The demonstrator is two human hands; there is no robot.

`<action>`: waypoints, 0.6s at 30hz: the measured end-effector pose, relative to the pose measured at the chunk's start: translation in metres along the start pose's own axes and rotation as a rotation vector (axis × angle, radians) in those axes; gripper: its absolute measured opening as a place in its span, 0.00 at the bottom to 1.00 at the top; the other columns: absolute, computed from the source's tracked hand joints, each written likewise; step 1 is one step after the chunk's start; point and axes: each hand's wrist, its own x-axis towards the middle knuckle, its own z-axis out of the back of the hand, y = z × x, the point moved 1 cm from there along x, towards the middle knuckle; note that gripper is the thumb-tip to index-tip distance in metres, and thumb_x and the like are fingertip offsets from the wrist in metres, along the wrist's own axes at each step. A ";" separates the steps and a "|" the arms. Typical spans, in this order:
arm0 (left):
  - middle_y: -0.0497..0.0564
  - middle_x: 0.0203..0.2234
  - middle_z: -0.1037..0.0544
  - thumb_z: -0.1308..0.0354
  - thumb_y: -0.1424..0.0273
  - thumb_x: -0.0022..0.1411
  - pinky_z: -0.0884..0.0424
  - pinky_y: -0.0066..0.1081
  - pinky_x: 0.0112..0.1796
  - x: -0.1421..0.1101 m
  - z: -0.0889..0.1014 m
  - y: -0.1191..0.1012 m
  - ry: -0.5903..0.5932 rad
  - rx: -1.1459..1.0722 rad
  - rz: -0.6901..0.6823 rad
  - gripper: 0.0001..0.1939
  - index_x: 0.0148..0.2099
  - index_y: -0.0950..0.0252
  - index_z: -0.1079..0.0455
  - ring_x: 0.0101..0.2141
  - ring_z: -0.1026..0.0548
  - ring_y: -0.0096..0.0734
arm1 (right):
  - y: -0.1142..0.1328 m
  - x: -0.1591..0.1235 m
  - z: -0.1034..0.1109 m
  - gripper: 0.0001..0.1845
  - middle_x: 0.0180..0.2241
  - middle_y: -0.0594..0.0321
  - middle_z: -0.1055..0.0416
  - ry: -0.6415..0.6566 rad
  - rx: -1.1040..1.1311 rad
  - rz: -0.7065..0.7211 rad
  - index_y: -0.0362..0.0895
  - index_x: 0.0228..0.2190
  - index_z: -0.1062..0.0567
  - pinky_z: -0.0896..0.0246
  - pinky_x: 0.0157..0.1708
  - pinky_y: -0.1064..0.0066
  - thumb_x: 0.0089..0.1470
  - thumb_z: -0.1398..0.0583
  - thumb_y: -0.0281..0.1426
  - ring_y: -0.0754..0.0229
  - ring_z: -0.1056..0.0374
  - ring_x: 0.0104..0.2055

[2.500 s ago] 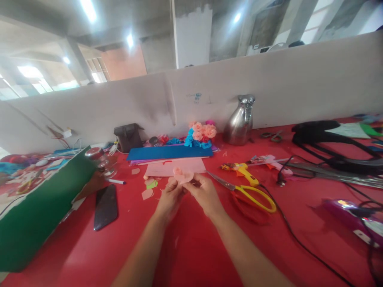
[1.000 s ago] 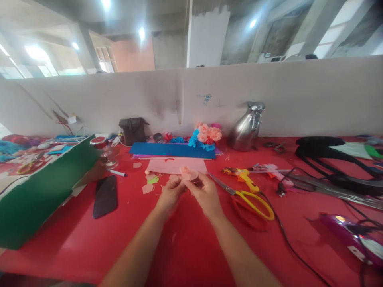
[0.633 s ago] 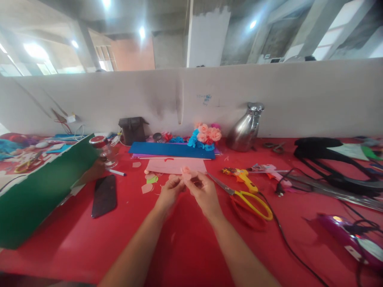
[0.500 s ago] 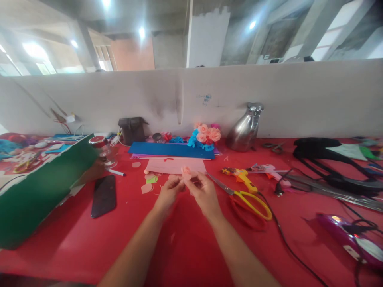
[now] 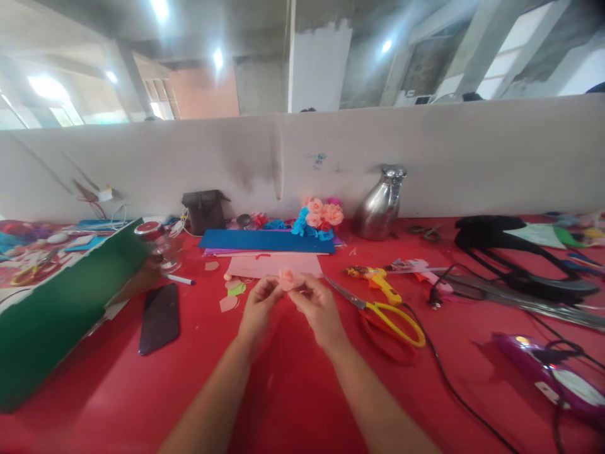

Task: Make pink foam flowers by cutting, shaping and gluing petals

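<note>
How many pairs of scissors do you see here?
3: a large pair beside the right hand, a dark pair right of the metal flask, and apparently a blurred yellow-handled pair behind the green board. Others may be hidden in the clutter.

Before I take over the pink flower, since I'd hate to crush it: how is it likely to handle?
The pink flower is probably light, being small and pinched between the left hand and right hand. Its thin-looking petals would likely bend or crease under a squeeze.
</note>
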 end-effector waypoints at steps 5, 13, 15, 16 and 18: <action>0.46 0.28 0.27 0.36 0.70 0.48 0.38 0.26 0.37 0.003 0.003 0.002 -0.013 -0.011 0.012 0.08 0.32 0.64 0.31 0.31 0.32 0.24 | 0.002 0.002 0.003 0.11 0.24 0.65 0.33 0.021 0.210 -0.124 0.44 0.32 0.25 0.47 0.24 0.74 0.47 0.41 0.37 0.65 0.41 0.25; 0.47 0.28 0.27 0.37 0.71 0.48 0.37 0.27 0.38 0.004 0.005 0.001 -0.005 0.021 0.011 0.07 0.32 0.64 0.30 0.32 0.31 0.26 | 0.008 0.003 0.000 0.15 0.17 0.69 0.38 -0.069 0.219 -0.169 0.42 0.26 0.25 0.52 0.19 0.74 0.43 0.37 0.43 0.68 0.46 0.19; 0.47 0.28 0.27 0.36 0.71 0.47 0.37 0.27 0.38 0.005 0.005 0.001 -0.019 0.003 0.019 0.08 0.32 0.64 0.30 0.32 0.31 0.26 | 0.008 0.002 0.002 0.13 0.18 0.68 0.37 -0.097 0.269 -0.140 0.43 0.27 0.26 0.52 0.19 0.75 0.44 0.37 0.41 0.68 0.45 0.19; 0.46 0.28 0.27 0.36 0.71 0.47 0.37 0.26 0.37 0.005 0.005 0.001 -0.024 -0.008 0.019 0.08 0.32 0.64 0.30 0.31 0.31 0.25 | 0.008 0.002 0.003 0.13 0.18 0.68 0.36 -0.119 0.293 -0.123 0.43 0.27 0.26 0.51 0.19 0.75 0.45 0.37 0.40 0.68 0.44 0.20; 0.46 0.28 0.27 0.35 0.71 0.46 0.37 0.26 0.36 0.005 0.005 0.001 -0.037 -0.029 0.017 0.09 0.31 0.64 0.30 0.31 0.31 0.24 | 0.005 0.004 0.005 0.11 0.19 0.68 0.36 -0.173 0.310 -0.110 0.44 0.28 0.26 0.51 0.19 0.76 0.45 0.38 0.39 0.68 0.43 0.20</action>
